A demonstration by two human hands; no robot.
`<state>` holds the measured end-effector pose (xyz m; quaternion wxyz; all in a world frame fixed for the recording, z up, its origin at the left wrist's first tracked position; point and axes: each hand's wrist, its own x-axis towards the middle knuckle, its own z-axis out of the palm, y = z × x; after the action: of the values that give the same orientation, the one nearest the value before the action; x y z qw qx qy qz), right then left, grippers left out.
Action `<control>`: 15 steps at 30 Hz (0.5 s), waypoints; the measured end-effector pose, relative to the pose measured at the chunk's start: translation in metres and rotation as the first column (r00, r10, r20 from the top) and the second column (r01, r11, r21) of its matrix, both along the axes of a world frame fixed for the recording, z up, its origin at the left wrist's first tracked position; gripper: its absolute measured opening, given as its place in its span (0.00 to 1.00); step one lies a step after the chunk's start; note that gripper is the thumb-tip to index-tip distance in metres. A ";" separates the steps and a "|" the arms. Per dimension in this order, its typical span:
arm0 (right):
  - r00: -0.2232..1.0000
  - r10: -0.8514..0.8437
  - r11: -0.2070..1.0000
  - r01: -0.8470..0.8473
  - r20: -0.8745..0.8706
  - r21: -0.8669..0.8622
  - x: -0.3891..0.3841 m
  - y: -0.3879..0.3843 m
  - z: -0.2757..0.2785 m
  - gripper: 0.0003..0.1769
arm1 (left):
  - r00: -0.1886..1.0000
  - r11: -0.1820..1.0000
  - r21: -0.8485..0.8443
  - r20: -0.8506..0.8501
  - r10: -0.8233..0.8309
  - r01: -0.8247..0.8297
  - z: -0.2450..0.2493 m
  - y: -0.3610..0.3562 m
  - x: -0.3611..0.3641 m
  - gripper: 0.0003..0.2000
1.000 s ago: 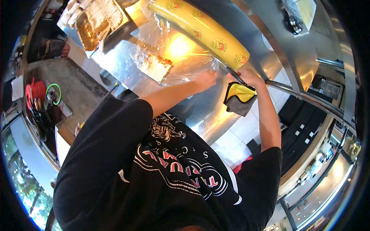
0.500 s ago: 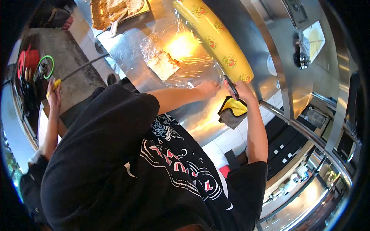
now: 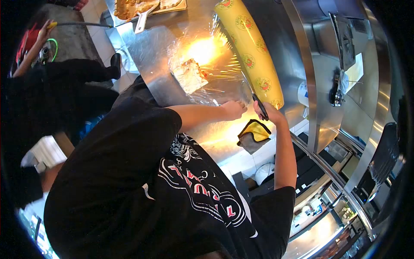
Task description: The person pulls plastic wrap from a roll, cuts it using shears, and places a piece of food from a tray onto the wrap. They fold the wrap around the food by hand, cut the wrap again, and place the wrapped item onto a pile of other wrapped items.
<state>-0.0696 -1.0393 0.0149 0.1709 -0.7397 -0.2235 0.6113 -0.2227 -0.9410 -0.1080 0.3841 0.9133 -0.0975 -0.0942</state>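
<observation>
My right hand (image 3: 271, 114) is closed around the black handle of a knife (image 3: 260, 107), whose thin blade lies along the near side of a big yellow printed roll of plastic wrap (image 3: 255, 56). Close by on the left, my left hand (image 3: 233, 110) is closed at the edge of the clear film (image 3: 220, 93) spread over the steel table, and seems to pinch it. On that film sits a flat, pale, browned piece of food (image 3: 189, 77), loosely surrounded by wrinkled wrap. Glare hides part of the film.
A tray (image 3: 183, 7) of browned food with a white-handled spatula (image 3: 141, 21) stands at the far left of the steel table (image 3: 151, 56). A yellow-and-grey cloth (image 3: 254, 136) lies at the near edge. Left, a person in black (image 3: 51, 93) holds a hose (image 3: 82, 23). Steel shelving (image 3: 319, 125) rises right.
My view has shifted slightly. Both hands keep nearly the same place beside the roll, with the knife still held. The person at the left has moved further into view, their hand higher up.
</observation>
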 end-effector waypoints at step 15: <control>0.989 -0.011 0.996 -0.001 0.145 0.086 0.011 0.115 -0.021 0.31 | 0.999 0.998 0.056 0.003 -0.034 0.034 0.000 0.001 0.002 0.15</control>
<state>-0.0591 -0.9240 -0.0059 0.1875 -0.7747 -0.2596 0.5452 -0.2206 -0.9398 -0.1076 0.3563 0.9221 -0.1112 -0.1016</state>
